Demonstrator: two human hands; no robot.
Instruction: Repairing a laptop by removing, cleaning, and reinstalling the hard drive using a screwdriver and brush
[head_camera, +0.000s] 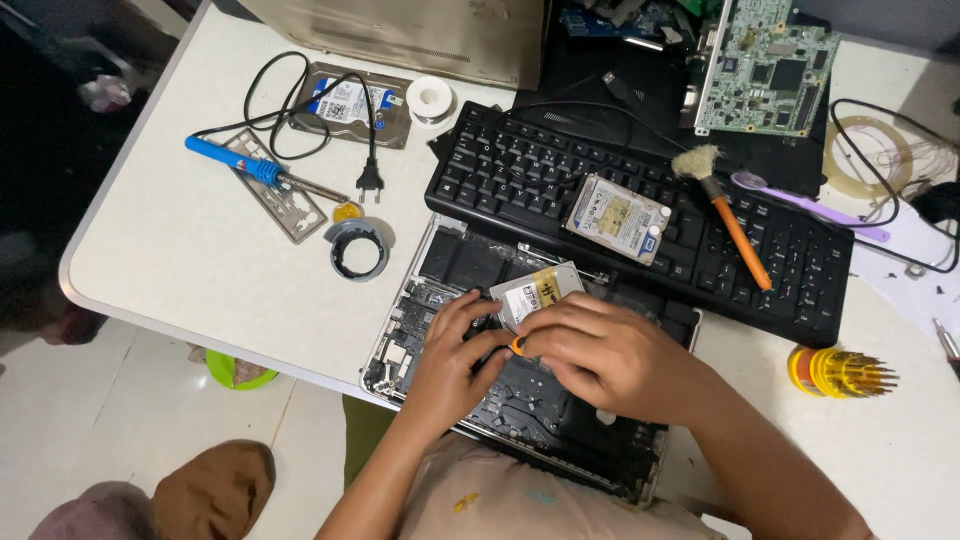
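Both hands work over an opened silver laptop chassis (400, 345) at the white counter's (200, 270) near edge. The left hand (455, 350) and right hand (600, 355) together pinch a small orange-handled tool (517, 346) beside a silver hard drive (535, 292) seated in the chassis. Just behind the chassis, a black keyboard (520, 170) carries a second silver drive (618, 218) and an orange-handled brush (735, 235).

- The white table (200, 260) is lit evenly and brightly from above.
- Short, soft shadows are cast beneath the hands.
- Mild glare is seen on the metal drive (617, 218).
- Slight edge bending is noted; the top left corner is left dark.
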